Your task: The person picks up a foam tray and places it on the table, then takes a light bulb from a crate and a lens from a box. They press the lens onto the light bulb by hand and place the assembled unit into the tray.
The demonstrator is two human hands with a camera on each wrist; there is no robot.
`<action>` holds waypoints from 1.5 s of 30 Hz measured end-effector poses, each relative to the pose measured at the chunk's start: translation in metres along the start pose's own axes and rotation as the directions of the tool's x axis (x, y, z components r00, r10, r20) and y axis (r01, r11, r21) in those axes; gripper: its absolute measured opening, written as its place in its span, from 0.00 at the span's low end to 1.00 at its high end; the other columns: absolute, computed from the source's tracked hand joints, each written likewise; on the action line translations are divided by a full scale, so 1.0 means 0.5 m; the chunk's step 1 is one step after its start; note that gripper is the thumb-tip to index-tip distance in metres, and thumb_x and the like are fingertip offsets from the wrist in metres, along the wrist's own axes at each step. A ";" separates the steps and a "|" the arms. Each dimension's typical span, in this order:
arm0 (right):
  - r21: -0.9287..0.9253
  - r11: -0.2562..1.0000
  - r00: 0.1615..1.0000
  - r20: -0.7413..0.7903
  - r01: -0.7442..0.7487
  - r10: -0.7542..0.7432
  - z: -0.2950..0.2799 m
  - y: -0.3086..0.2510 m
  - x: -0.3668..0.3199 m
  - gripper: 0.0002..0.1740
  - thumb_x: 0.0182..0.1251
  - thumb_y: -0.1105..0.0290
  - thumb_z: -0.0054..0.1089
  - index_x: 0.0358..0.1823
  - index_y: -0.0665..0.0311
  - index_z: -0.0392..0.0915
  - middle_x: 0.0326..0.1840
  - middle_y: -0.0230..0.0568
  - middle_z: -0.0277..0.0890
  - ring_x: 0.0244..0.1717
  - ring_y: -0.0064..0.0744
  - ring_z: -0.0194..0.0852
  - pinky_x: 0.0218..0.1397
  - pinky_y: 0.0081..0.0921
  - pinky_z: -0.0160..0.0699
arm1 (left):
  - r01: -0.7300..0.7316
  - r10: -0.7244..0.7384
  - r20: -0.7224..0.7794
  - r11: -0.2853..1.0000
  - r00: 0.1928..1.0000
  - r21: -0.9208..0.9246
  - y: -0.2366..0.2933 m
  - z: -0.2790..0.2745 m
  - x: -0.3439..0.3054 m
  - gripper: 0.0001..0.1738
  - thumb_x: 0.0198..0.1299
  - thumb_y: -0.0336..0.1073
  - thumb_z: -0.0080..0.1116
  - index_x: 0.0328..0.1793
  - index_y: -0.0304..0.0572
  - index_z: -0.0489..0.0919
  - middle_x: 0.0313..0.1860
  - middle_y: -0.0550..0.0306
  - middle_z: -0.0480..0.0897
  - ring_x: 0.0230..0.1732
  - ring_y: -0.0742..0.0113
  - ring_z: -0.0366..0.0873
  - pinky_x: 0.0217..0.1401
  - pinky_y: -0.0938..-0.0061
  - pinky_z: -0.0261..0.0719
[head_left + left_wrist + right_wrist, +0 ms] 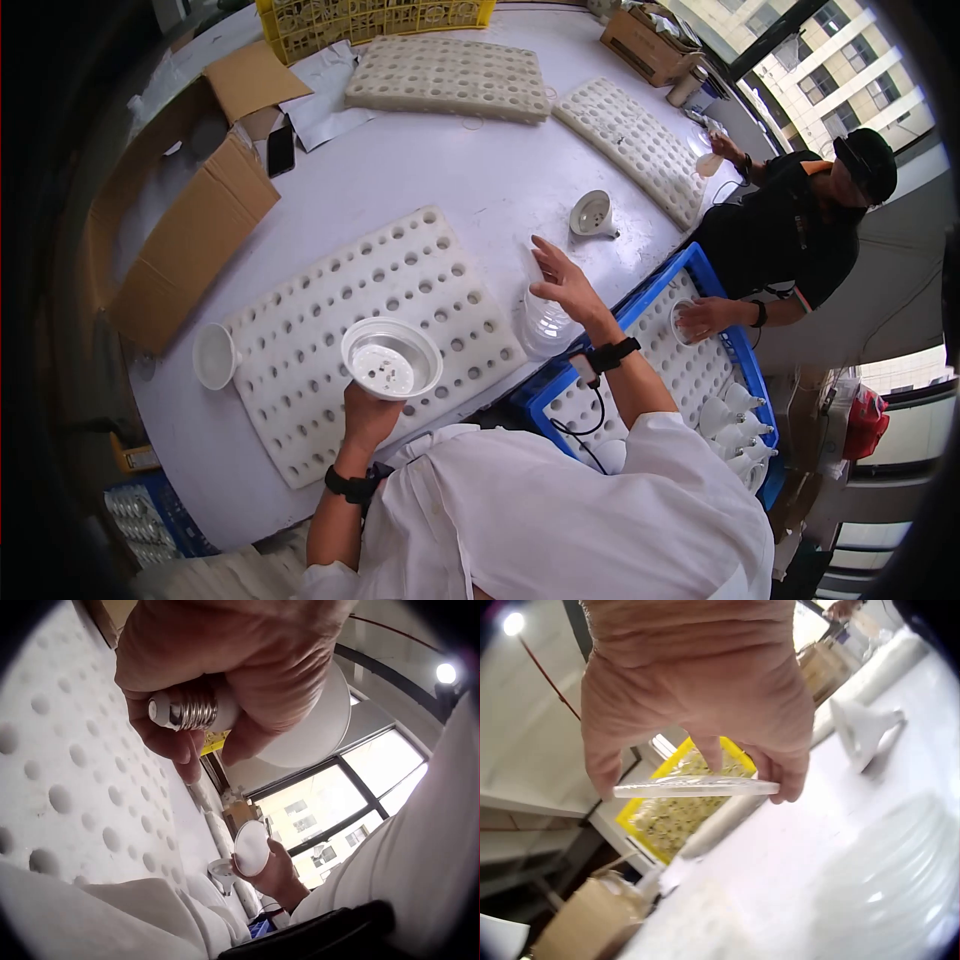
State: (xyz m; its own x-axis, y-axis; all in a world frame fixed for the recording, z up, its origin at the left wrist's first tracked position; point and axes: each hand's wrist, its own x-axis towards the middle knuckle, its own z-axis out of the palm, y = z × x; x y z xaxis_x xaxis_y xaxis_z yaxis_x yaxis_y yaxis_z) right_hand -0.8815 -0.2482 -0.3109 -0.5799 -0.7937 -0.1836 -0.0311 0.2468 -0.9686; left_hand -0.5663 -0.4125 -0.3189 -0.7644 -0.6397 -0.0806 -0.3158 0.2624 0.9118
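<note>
My left hand (370, 418) holds a white cup-shaped lamp housing (434, 362) with its open side up, over the near edge of a white foam tray (330, 300). In the left wrist view the fingers of that hand (225, 660) curl round the housing's neck, beside its metal screw base (196, 712). Between thumb and fingertips, my right hand (697, 697) pinches a thin clear round cover (697, 787) by its rim. Below that hand (572, 290) in the head view stands a stack of clear covers (548, 325).
Another housing (592, 214) lies beyond the stack, and one more (214, 356) at the tray's left. Further foam trays (450, 75), a cardboard box (195, 240), a phone (281, 150) and a yellow crate (375, 30) surround them. Right, a person (790, 230) works over a blue crate (735, 350).
</note>
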 end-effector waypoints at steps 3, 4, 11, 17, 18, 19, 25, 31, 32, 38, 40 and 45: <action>0.204 0.977 0.958 0.266 0.056 -0.111 0.096 -0.068 -0.041 0.56 0.43 0.67 0.69 0.73 0.69 0.45 0.75 0.52 0.46 0.76 0.41 0.44 0.77 0.36 0.42 | 0.066 -0.069 0.048 0.997 0.996 0.043 0.021 0.023 0.030 0.23 0.43 0.32 0.67 0.48 0.34 0.76 0.40 0.42 0.83 0.45 0.49 0.82 0.47 0.65 0.80; 0.206 0.977 0.953 0.281 0.054 -0.112 0.118 -0.070 -0.047 0.56 0.43 0.67 0.69 0.73 0.69 0.45 0.75 0.52 0.46 0.76 0.41 0.44 0.77 0.36 0.42 | 0.035 -0.038 0.043 0.997 0.998 0.063 0.027 0.030 0.035 0.23 0.43 0.32 0.66 0.47 0.34 0.76 0.39 0.41 0.83 0.44 0.46 0.81 0.47 0.63 0.80; 0.107 0.982 0.856 0.480 0.158 -0.190 0.192 -0.071 -0.070 0.57 0.42 0.59 0.72 0.74 0.59 0.48 0.75 0.41 0.48 0.75 0.39 0.45 0.74 0.37 0.46 | 0.058 -0.072 0.065 0.979 0.995 0.195 0.055 0.019 0.032 0.20 0.44 0.32 0.65 0.44 0.34 0.74 0.35 0.37 0.82 0.40 0.42 0.81 0.43 0.59 0.80; 0.088 0.981 0.820 0.539 0.172 -0.192 0.218 -0.085 -0.079 0.57 0.43 0.57 0.73 0.74 0.60 0.49 0.74 0.41 0.49 0.75 0.40 0.44 0.73 0.39 0.47 | 0.057 -0.080 0.091 0.971 0.993 0.231 0.050 0.009 0.020 0.19 0.43 0.31 0.64 0.42 0.34 0.73 0.33 0.38 0.82 0.38 0.42 0.81 0.42 0.57 0.79; 0.092 0.982 0.816 0.546 0.167 -0.190 0.221 -0.087 -0.079 0.57 0.43 0.56 0.74 0.74 0.60 0.49 0.73 0.42 0.49 0.75 0.40 0.44 0.73 0.39 0.47 | 0.073 -0.098 0.098 0.970 0.990 0.231 0.055 0.006 0.019 0.19 0.43 0.31 0.64 0.43 0.35 0.74 0.34 0.39 0.82 0.40 0.42 0.81 0.44 0.58 0.79; 0.086 0.981 0.811 0.554 0.171 -0.190 0.223 -0.084 -0.079 0.57 0.43 0.56 0.74 0.74 0.60 0.49 0.73 0.42 0.49 0.75 0.40 0.44 0.73 0.39 0.47 | 0.089 -0.117 0.107 0.969 0.987 0.232 0.057 0.004 0.018 0.20 0.44 0.31 0.64 0.44 0.36 0.74 0.36 0.39 0.82 0.41 0.42 0.81 0.45 0.58 0.79; 0.176 0.979 0.813 0.553 0.102 -0.184 0.236 -0.079 -0.085 0.59 0.44 0.56 0.75 0.74 0.63 0.47 0.74 0.44 0.47 0.75 0.41 0.41 0.74 0.37 0.45 | 0.060 -0.093 0.125 0.968 0.988 0.242 0.040 0.007 0.018 0.20 0.45 0.33 0.64 0.45 0.34 0.75 0.36 0.38 0.82 0.41 0.41 0.80 0.46 0.57 0.78; 0.211 0.973 0.831 0.523 0.088 -0.189 0.252 -0.072 -0.091 0.66 0.41 0.51 0.75 0.74 0.73 0.39 0.78 0.48 0.36 0.78 0.39 0.31 0.77 0.33 0.31 | 0.062 -0.110 0.183 0.967 0.977 0.248 0.038 0.007 0.031 0.21 0.45 0.35 0.63 0.45 0.33 0.74 0.36 0.37 0.82 0.42 0.40 0.80 0.47 0.58 0.78; 0.155 0.980 0.840 0.511 0.121 -0.185 0.254 -0.075 -0.092 0.66 0.42 0.52 0.73 0.74 0.72 0.38 0.78 0.48 0.35 0.78 0.39 0.30 0.77 0.33 0.30 | 0.064 -0.109 0.179 0.968 0.978 0.243 0.042 0.005 0.035 0.21 0.45 0.35 0.63 0.45 0.33 0.74 0.36 0.37 0.82 0.42 0.40 0.80 0.47 0.58 0.78; -0.020 0.968 0.822 0.533 0.249 -0.201 0.246 -0.090 -0.094 0.59 0.42 0.60 0.67 0.75 0.65 0.40 0.78 0.52 0.33 0.79 0.46 0.25 0.77 0.35 0.30 | 0.036 -0.046 0.391 0.999 0.919 0.034 0.070 -0.044 0.033 0.34 0.46 0.42 0.68 0.56 0.29 0.70 0.45 0.38 0.80 0.49 0.48 0.79 0.54 0.64 0.75; -0.077 0.957 0.816 0.545 0.279 -0.194 0.249 -0.106 -0.098 0.59 0.41 0.62 0.66 0.75 0.66 0.41 0.78 0.53 0.34 0.79 0.48 0.26 0.77 0.36 0.31 | -0.029 0.126 0.480 0.979 0.868 -0.203 0.066 -0.056 0.035 0.45 0.48 0.53 0.68 0.63 0.27 0.63 0.52 0.38 0.76 0.56 0.50 0.75 0.59 0.65 0.72; -0.103 0.757 0.687 0.510 0.646 -0.517 0.269 -0.115 -0.111 0.59 0.34 0.67 0.68 0.74 0.56 0.47 0.76 0.61 0.36 0.77 0.60 0.30 0.75 0.47 0.38 | 0.080 0.004 0.449 0.982 0.894 -0.168 0.121 -0.060 0.021 0.49 0.52 0.62 0.61 0.66 0.28 0.60 0.54 0.38 0.75 0.59 0.48 0.72 0.62 0.65 0.68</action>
State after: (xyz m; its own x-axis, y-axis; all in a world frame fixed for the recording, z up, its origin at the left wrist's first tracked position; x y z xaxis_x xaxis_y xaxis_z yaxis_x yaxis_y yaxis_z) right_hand -0.7381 -0.2933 -0.2677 0.0326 -0.9567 0.2891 -0.4819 -0.2685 -0.8341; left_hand -0.5763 -0.4250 -0.2527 -0.9368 -0.2463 -0.2486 -0.2764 0.0852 0.9572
